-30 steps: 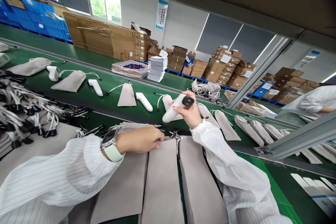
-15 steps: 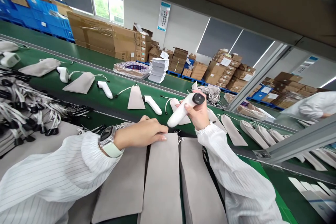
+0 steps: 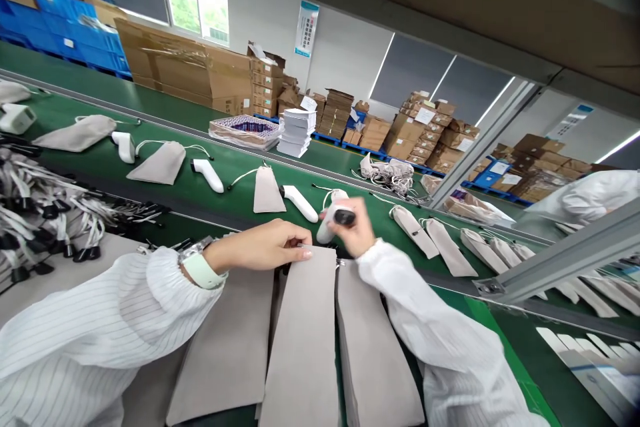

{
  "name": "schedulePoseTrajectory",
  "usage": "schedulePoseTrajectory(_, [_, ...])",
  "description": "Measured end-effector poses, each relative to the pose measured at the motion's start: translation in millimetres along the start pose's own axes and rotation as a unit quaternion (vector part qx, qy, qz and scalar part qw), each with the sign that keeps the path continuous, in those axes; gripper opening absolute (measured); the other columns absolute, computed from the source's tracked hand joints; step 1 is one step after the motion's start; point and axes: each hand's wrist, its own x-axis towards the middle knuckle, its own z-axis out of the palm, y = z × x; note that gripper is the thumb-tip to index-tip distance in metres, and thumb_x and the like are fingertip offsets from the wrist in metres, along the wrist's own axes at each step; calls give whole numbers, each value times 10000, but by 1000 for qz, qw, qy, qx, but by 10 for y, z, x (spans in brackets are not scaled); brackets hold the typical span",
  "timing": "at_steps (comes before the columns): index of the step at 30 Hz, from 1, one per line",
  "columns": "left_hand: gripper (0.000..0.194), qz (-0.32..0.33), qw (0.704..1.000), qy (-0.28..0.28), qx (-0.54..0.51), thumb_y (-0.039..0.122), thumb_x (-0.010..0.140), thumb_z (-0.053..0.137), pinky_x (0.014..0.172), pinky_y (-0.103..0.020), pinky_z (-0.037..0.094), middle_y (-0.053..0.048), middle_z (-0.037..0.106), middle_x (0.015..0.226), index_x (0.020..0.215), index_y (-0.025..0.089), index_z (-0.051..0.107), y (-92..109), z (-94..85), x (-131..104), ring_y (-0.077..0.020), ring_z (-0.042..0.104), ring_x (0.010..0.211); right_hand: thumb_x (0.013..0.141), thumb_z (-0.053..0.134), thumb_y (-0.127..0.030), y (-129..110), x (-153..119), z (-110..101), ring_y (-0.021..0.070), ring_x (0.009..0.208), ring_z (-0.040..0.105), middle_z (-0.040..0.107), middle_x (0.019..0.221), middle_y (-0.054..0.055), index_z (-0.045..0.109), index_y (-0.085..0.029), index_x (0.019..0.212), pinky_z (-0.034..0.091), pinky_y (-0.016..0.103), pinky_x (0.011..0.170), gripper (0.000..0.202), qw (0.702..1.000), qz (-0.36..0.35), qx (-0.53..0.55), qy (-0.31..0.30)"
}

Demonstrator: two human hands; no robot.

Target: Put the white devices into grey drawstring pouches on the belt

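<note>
Grey pouch [image 3: 305, 340] edge in left hand [image 3: 267, 245]

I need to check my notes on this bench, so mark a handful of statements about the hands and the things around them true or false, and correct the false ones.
1. The left hand is at the top edge of a grey pouch. True.
2. The right hand lies open with nothing in it. False: it holds a white device with a black end.
3. A pale green strap is on the left wrist. True.
4. The stack of white paper stands to the left of the patterned basket in the picture. False: it stands to the right.
</note>
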Motion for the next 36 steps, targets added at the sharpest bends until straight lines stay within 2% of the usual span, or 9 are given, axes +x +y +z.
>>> schedulePoseTrajectory(11, [318,-7,997,58,-49,454,819,344,521,-191,251,19,348,651,761,142,371,15,157,80,-76,299,574,668,615,-291,-339,183,-144,170,798,582,546,869,-5,216,-308,1073,479,386,689,569,971,84,177,134])
schedulePoseTrajectory(16, [282,37,985,159,-53,409,842,329,613,-192,309,-1,375,752,761,145,387,60,203,118,-87,354,668,715,516,-507,-229,76,9,135,733,566,540,820,-1,289,-238,927,472,285,597,410,960,204,189,23])
schedulePoseTrajectory(21, [270,23,959,283,-2,382,843,335,713,-207,339,-38,399,874,794,144,451,59,149,132,-111,404,800,722,147,-714,-292,-97,254,91,465,453,494,618,46,470,-140,731,342,207,395,659,905,366,4,-214])
schedulePoseTrajectory(24, [311,-49,961,272,19,438,834,325,685,-228,344,-26,447,822,864,155,448,116,102,70,-116,434,742,794,200,-614,-290,-63,93,80,492,431,503,630,34,534,-147,788,342,204,472,574,955,204,-195,-96])
schedulePoseTrajectory(26, [377,-116,976,185,-9,493,821,307,576,-219,332,-7,461,701,838,153,470,212,93,6,-103,423,610,804,294,-545,-214,18,-174,79,545,436,515,652,18,552,-165,805,349,202,561,459,937,77,-339,47])
schedulePoseTrajectory(28, [434,-136,984,85,-78,515,817,289,474,-200,276,8,413,572,728,140,488,333,97,-50,-79,356,493,784,350,-527,-116,101,-447,78,522,407,480,574,9,537,-155,699,334,203,572,426,895,47,-421,139])
schedulePoseTrajectory(30, [450,-108,978,75,-164,503,826,277,427,-188,231,22,331,489,674,131,478,438,95,-82,-60,282,433,776,324,-561,-62,143,-582,73,461,352,400,476,-2,499,-142,633,311,199,510,476,903,88,-383,172])
schedulePoseTrajectory(33, [382,-42,954,186,-232,445,850,285,418,-171,240,32,327,489,800,135,501,521,63,-91,-51,274,426,728,311,-639,-144,77,-370,55,413,304,452,536,-6,512,-140,847,253,177,403,551,973,190,-127,-3])
schedulePoseTrajectory(36, [305,28,949,243,-196,360,872,290,489,-167,330,7,456,647,919,158,512,576,68,-86,-56,384,518,530,659,-446,-330,-38,94,64,564,454,523,761,11,485,-151,904,395,190,518,507,947,170,86,-258])
